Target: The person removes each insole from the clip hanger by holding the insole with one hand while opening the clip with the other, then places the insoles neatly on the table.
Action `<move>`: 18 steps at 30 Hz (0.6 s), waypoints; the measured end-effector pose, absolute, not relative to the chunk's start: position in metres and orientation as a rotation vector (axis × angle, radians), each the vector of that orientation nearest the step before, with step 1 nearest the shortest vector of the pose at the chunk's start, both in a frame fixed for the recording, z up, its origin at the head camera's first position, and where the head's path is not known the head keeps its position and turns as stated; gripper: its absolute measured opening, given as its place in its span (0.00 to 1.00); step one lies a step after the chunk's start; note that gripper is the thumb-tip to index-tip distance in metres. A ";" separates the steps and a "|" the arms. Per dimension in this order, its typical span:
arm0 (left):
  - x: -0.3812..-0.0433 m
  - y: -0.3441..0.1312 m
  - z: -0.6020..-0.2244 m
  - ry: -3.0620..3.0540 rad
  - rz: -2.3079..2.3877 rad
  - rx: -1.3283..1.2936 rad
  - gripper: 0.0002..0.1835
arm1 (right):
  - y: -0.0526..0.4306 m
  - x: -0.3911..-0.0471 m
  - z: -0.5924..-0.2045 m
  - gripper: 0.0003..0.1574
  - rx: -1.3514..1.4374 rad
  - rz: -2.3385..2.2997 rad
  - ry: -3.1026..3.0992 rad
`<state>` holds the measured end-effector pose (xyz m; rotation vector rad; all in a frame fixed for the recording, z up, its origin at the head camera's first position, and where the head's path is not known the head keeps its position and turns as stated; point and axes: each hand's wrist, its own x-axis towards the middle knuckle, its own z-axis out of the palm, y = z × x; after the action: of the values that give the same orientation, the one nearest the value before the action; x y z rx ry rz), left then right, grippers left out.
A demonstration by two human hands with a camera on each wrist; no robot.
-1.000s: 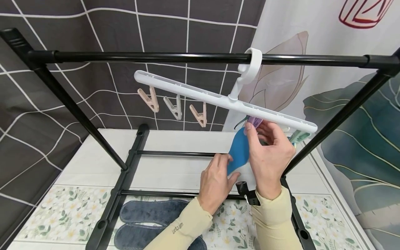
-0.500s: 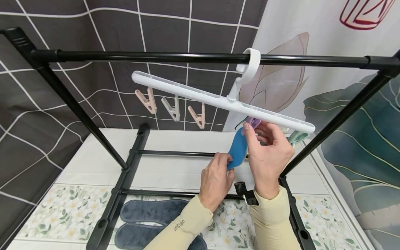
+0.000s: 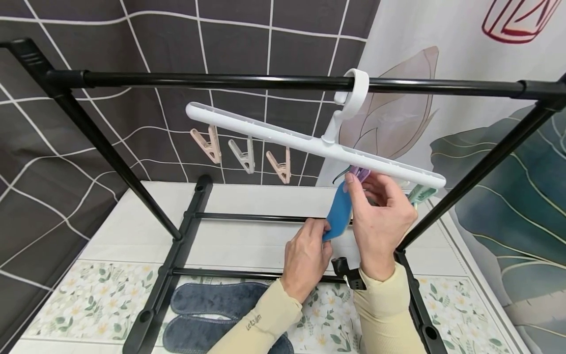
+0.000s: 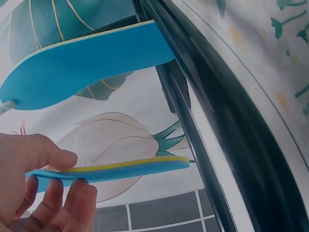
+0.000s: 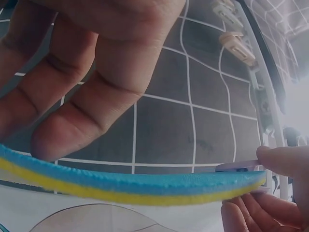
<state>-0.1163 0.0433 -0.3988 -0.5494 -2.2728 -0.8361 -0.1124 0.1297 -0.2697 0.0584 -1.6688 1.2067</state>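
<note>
A blue insole (image 3: pixel 339 211) with a yellow layer is held between my two hands. My left hand (image 3: pixel 305 258) pinches its lower part; in the left wrist view the thumb is on one face and the fingers on the other. My right hand (image 3: pixel 382 226) grips a purple clip (image 3: pixel 361 172) at the insole's upper end. In the right wrist view the purple clip (image 5: pixel 236 166) straddles that end. The clip hangs beneath a white clip hanger (image 3: pixel 287 140). A second blue insole (image 4: pixel 87 70) hangs from another clip, visible in the left wrist view.
The hanger hooks over a black rail (image 3: pixel 221 80) of a floor rack. A pink clip (image 3: pixel 280 166), a grey clip (image 3: pixel 244 155) and another pink clip (image 3: pixel 210 144) dangle at left; a green clip (image 3: pixel 420 194) at right. Grey slippers (image 3: pixel 212 300) lie below, beside a lower crossbar (image 3: pixel 221 273).
The hanger has shifted slightly left. My left thumb has closed in toward the fingers, and the insole now shows a narrower face. My right hand stays at the purple clip.
</note>
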 end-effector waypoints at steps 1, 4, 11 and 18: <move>-0.116 0.043 -0.399 -2.274 -0.833 -0.547 0.16 | 0.130 -0.113 -0.271 0.14 0.059 1.200 -1.663; -0.115 0.042 -0.398 -2.275 -0.833 -0.543 0.16 | 0.133 -0.119 -0.277 0.13 0.066 1.184 -1.639; -0.113 0.040 -0.397 -2.266 -0.843 -0.535 0.16 | 0.142 -0.130 -0.290 0.14 0.069 1.161 -1.621; -0.113 0.038 -0.397 -2.256 -0.847 -0.533 0.16 | 0.142 -0.131 -0.290 0.12 0.085 1.175 -1.621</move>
<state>-0.1132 0.0381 -0.3975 -0.5333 -2.2560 -0.8466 -0.1305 0.1421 -0.2898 0.0852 -1.6205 1.1745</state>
